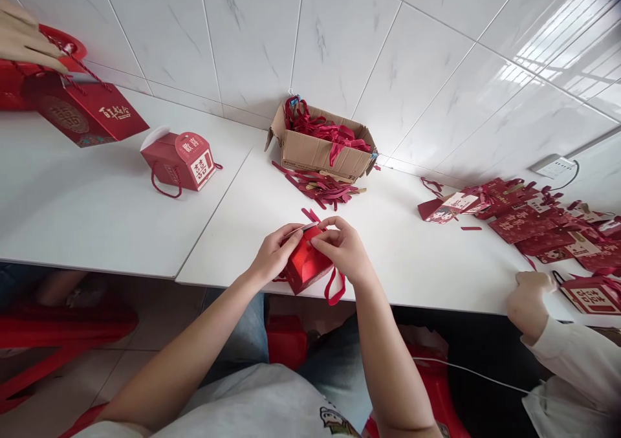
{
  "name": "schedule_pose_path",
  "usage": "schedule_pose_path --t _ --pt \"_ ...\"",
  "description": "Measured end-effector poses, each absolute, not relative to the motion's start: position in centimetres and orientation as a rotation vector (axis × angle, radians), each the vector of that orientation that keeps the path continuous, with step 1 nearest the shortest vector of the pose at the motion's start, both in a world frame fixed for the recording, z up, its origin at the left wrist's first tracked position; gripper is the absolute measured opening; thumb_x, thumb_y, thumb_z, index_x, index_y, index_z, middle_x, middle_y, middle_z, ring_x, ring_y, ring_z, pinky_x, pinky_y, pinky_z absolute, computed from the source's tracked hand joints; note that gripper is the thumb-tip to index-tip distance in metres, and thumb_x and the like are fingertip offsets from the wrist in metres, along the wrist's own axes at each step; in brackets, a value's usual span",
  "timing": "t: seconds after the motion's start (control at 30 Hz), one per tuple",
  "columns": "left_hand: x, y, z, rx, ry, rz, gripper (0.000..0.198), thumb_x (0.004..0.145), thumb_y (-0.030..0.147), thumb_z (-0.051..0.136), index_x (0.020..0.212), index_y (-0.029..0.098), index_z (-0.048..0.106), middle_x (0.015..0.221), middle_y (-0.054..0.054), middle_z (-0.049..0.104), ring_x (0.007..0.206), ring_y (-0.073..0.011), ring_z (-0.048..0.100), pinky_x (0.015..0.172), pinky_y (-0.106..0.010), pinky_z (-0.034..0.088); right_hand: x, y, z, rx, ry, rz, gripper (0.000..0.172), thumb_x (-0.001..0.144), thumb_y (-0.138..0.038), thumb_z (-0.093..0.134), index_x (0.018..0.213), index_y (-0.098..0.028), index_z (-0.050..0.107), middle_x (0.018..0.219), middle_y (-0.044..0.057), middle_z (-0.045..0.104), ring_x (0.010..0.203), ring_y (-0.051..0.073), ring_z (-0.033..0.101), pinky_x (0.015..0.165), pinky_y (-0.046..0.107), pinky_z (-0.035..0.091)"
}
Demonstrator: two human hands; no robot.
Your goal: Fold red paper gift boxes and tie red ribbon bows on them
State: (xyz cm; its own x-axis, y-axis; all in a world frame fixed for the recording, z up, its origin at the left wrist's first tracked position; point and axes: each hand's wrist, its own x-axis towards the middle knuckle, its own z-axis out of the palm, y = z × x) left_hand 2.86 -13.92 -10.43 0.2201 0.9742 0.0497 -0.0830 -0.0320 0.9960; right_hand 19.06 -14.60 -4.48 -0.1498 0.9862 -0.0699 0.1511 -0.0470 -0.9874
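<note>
Close to the table's front edge, a red gift box (305, 266) is held between my two hands, with a red ribbon (336, 288) looping from its right side. My left hand (275, 250) is closed on the box's left upper edge, thumb on top. From the right, my right hand (342, 247) pinches the box near its top, fingers bent. Just beyond lies a pile of dark red ribbon strips (327, 189). Behind that pile stands an open cardboard carton (323, 154) filled with red ribbons (315, 127).
A red gift box with cord handles (177, 160) and a larger red gift bag (87, 108), touched by another person's hand (24, 37), are on the left. Many red boxes (533, 221) crowd the right side, near a co-worker's hand (528, 302). A tiled wall (252, 43) bounds the table.
</note>
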Motion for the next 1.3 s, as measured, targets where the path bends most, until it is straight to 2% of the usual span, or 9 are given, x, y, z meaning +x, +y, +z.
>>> schedule_pose_path --t 0.2,0.3,0.4,0.6,0.83,0.97,1.07,1.2,1.3 --pt "2.8 -14.7 -9.5 1.381 1.001 1.055 0.046 0.090 0.053 0.050 0.118 0.019 0.064 0.118 -0.009 0.067 0.098 -0.0232 0.064 0.076 -0.027 0.050 18.6 -14.1 -4.6 -1.324 -1.335 1.273 0.027 0.069 -0.034 0.069 0.081 -0.023 0.047 0.065 -0.003 0.067 0.057 0.013 0.056 0.055 0.025 0.044" --pt "2.7 -14.7 -9.8 1.357 0.931 1.076 0.049 0.090 0.055 0.049 0.119 0.018 0.062 0.120 -0.010 0.065 0.102 -0.0239 0.063 0.081 -0.029 0.050 18.5 -14.1 -4.7 -1.333 -1.338 1.270 0.028 0.070 -0.036 0.069 0.079 -0.023 0.047 0.065 -0.003 0.066 0.056 0.013 0.056 0.054 0.026 0.043" --pt "2.6 -14.4 -9.9 1.284 0.883 1.150 0.051 0.092 0.058 0.041 0.108 0.016 0.065 0.113 -0.010 0.067 0.102 -0.0237 0.062 0.085 -0.031 0.049 18.5 -14.1 -4.8 -1.319 -1.346 1.273 0.029 0.070 -0.039 0.070 0.079 -0.023 0.047 0.065 -0.003 0.066 0.057 0.014 0.056 0.055 0.026 0.044" --pt "2.7 -13.3 -8.1 1.285 1.070 1.135 0.026 0.079 0.042 0.063 0.078 0.016 0.067 0.081 -0.004 0.068 0.078 -0.0180 0.061 0.067 -0.026 0.046 18.4 -14.2 -5.1 -1.295 -1.398 1.242 0.028 0.071 -0.041 0.069 0.080 -0.023 0.050 0.067 -0.002 0.067 0.057 0.013 0.056 0.055 0.026 0.044" --pt "2.0 -12.3 -6.3 1.469 1.088 1.003 0.026 0.077 0.039 0.064 0.075 0.014 0.069 0.078 -0.006 0.070 0.074 -0.0183 0.062 0.066 -0.028 0.047 18.2 -14.2 -5.5 -1.332 -1.430 1.168 0.025 0.073 -0.040 0.067 0.082 -0.022 0.052 0.069 -0.001 0.068 0.063 0.015 0.059 0.061 0.028 0.047" --pt "1.6 -11.6 -5.4 1.555 1.097 1.029 0.028 0.079 0.041 0.063 0.077 0.014 0.067 0.077 -0.005 0.067 0.072 -0.0162 0.060 0.066 -0.027 0.047 18.3 -14.3 -5.7 -1.341 -1.476 1.033 0.025 0.077 -0.040 0.064 0.093 -0.022 0.057 0.085 0.002 0.069 0.070 0.015 0.060 0.063 0.028 0.047" --pt "1.2 -10.6 -3.7 1.477 1.015 1.142 0.027 0.079 0.041 0.065 0.078 0.014 0.062 0.074 -0.002 0.062 0.069 -0.0138 0.059 0.068 -0.027 0.050 18.7 -14.6 -5.4 -1.352 -1.525 0.925 0.027 0.084 -0.042 0.056 0.102 -0.022 0.060 0.093 0.004 0.068 0.075 0.015 0.059 0.063 0.028 0.046" --pt "0.6 -8.5 0.9 1.377 0.841 1.332 0.019 0.079 0.029 0.070 0.078 0.013 0.060 0.073 0.000 0.061 0.066 -0.0116 0.061 0.072 -0.030 0.055 19.4 -15.2 -4.9 -1.362 -1.553 0.888 0.028 0.089 -0.043 0.050 0.100 -0.021 0.063 0.097 0.006 0.068 0.082 0.017 0.060 0.069 0.030 0.047" --pt "0.3 -7.1 5.2 1.419 0.811 1.428 0.010 0.087 0.015 0.059 0.079 0.010 0.057 0.073 0.001 0.060 0.067 -0.0113 0.065 0.074 -0.035 0.056 19.9 -15.5 -4.9 -1.374 -1.554 0.865 0.029 0.090 -0.044 0.049 0.098 -0.021 0.064 0.100 0.007 0.068 0.089 0.019 0.063 0.074 0.033 0.049"
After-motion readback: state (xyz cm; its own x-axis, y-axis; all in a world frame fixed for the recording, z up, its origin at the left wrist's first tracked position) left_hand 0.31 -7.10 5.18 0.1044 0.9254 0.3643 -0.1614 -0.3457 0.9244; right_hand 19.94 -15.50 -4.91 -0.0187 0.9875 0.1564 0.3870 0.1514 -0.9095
